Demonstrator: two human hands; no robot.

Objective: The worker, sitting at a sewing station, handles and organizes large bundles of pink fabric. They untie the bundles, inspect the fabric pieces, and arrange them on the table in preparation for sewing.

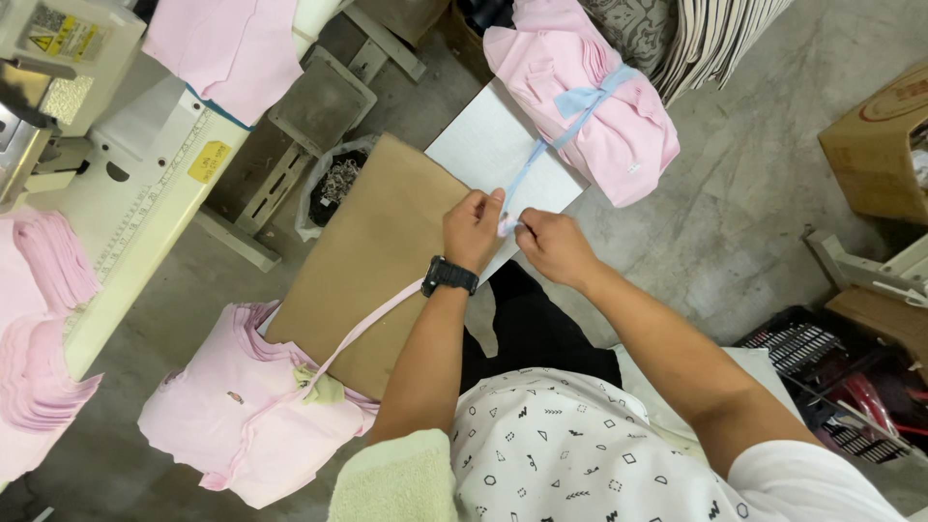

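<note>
Left hand (474,229) and right hand (553,244) close together, fingers pinched on pale blue strip (522,179) tying pink garment bundle (585,106), strip pulled taut to hold knot; bundle on white board (483,145)

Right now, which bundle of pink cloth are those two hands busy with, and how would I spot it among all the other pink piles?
Start at the white board lying on the brown sheet in the middle. The pink bundle sits at its far right corner, above the left hand and right hand. Unlike the other pink stacks, it is bound by a pale blue strip that runs down to the fingers.
</note>
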